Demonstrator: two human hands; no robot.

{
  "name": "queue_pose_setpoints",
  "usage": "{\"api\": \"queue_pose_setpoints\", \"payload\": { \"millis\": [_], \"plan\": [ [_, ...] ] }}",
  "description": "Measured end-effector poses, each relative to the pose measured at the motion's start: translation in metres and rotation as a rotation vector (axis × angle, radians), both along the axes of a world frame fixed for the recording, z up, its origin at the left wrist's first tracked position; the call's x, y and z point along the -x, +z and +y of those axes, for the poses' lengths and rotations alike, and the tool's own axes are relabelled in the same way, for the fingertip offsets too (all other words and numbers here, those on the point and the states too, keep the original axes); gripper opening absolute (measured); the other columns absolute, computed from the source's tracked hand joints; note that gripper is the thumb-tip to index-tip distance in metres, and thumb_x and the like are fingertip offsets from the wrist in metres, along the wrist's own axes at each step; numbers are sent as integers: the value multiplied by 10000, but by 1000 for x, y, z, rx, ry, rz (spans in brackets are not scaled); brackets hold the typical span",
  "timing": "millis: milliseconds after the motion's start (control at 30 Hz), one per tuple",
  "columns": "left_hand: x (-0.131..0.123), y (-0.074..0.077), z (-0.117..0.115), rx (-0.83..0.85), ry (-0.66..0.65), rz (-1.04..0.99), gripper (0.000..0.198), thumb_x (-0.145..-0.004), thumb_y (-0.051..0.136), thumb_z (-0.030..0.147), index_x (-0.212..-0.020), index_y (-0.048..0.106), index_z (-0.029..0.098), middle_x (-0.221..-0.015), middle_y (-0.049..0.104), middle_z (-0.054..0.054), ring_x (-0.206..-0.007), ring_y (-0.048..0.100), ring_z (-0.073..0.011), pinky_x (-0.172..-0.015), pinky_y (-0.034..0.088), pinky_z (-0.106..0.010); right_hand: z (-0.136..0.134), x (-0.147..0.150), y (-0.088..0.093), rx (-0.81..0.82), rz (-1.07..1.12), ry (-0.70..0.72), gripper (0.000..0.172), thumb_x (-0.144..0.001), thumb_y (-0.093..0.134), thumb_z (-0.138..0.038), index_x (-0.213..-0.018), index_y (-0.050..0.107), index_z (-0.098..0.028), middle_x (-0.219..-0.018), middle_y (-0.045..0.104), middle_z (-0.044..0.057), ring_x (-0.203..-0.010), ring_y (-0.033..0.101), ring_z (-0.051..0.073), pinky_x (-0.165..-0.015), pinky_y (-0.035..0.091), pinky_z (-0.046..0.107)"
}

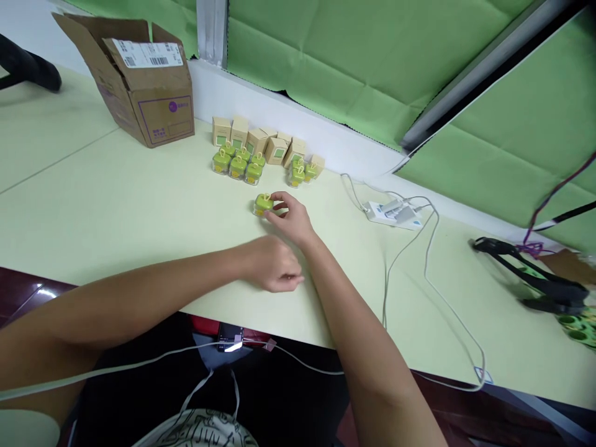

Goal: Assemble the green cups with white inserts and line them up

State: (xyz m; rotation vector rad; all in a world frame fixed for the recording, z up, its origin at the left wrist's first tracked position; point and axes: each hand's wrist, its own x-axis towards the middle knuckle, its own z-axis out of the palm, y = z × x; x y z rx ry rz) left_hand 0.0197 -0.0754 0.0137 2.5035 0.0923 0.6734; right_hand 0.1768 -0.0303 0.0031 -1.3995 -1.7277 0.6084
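Note:
My right hand (292,218) has its thumb and fingers around the right side of a small clear jar with a green lid (263,204) and a pale loop on top. The jar stands upright on the table. My left hand (274,266) is closed in a fist nearer to me, just below the right hand; its palm side is hidden, so I cannot tell if anything is inside. Farther back stands a cluster of several matching green-lidded jars (238,166), with a smaller group of the same jars (297,175) to its right.
Small tan boxes (239,130) line the wall behind the jars. An open cardboard box (165,115) stands at back left. To the right lie a power strip (393,214) with white cables and a black stand-like object (535,273). The table (116,217) ends close to me.

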Motion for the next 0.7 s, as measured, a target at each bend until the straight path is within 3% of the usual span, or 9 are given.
{"api": "queue_pose_setpoints", "payload": {
  "millis": [67,167,367,700],
  "plan": [
    [-5,-11,-1,-16,-50,48,393,-843,597,232,-501,405,214,-503,512,-6,-484,361,-152,-539,287,-381,15,3,2,-44,-92,17,361,-774,727,-331,-1121,672,-248,-1178,702,54,-932,660,221,-881,572,407],
    [-4,-19,8,-3,-2,132,390,-845,569,203,-499,388,202,-482,504,7,-461,333,-141,-513,219,-371,40,12,6,-84,-189,15,336,-760,748,-290,-1087,693,-238,-1169,692,73,-904,649,225,-930,558,448],
    [3,-16,24,22,55,192,389,-852,558,217,-508,377,195,-471,468,19,-446,317,-125,-497,234,-358,69,30,4,-58,-126,-26,345,-755,801,-332,-1070,697,-238,-1148,667,71,-875,652,205,-939,565,447],
    [1,-17,24,26,70,207,367,-840,553,207,-509,394,183,-469,459,28,-455,314,-110,-505,243,-341,78,36,-2,-53,-98,-73,352,-758,805,-280,-1088,697,-228,-1164,659,70,-856,671,184,-917,574,415]
  ]
}}
